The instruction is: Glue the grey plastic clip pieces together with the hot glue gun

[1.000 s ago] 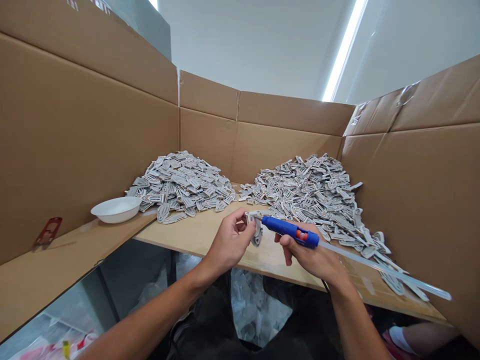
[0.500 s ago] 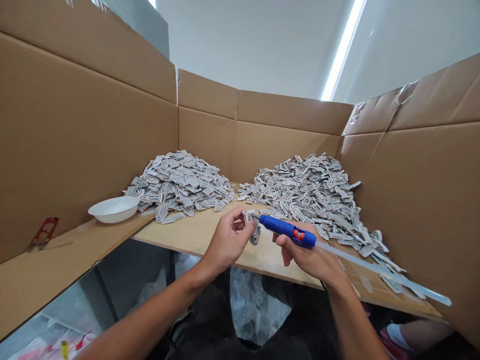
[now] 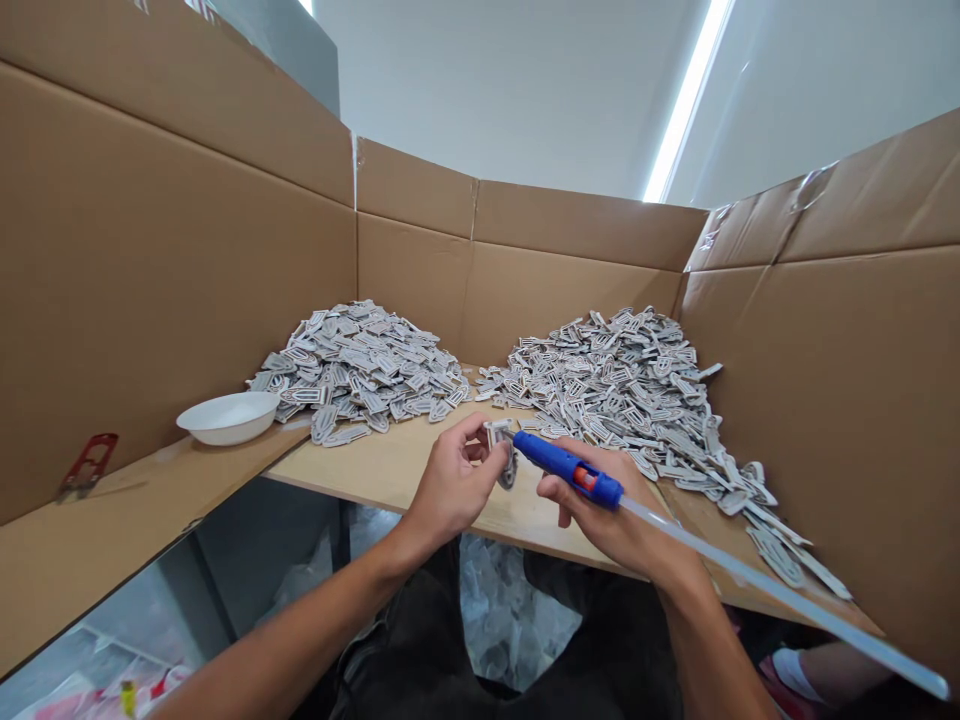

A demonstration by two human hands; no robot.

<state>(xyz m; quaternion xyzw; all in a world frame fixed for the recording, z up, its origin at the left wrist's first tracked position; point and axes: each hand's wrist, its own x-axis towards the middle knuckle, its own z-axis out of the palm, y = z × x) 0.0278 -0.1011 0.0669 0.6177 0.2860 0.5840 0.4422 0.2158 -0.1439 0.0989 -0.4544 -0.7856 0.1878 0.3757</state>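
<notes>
The right hand (image 3: pixel 616 512) has moved its gripped glue gun (image 3: pixel 553 462) toward the left hand (image 3: pixel 454 480), probably farther across its pinched grey piece (image 3: pixel 509 474).

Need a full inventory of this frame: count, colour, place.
Glue gun: 1, blue with orange-red, in right hand
Glue stick: 1, translucent, out of gun's rear
Held piece: 1, grey-white, in left hand at gun's nozzle
Left pile: 1, grey-white pieces, uncountable, back left
Right pile: 1, similar pieces, uncountable, back right
Bowl: 1, white, left
Red-handled tool: 1, far left
Tabletop: 1, light wood, centre
Cardboard walls: several panels, brown, around tabletop
Plastic: count unclear, clear, below table
Light strip: 1, white, top right
White sock: 1, on a leg, bottom right
Left hand: 1, bare, centre
Right hand: 1, bare, right of centre
</notes>
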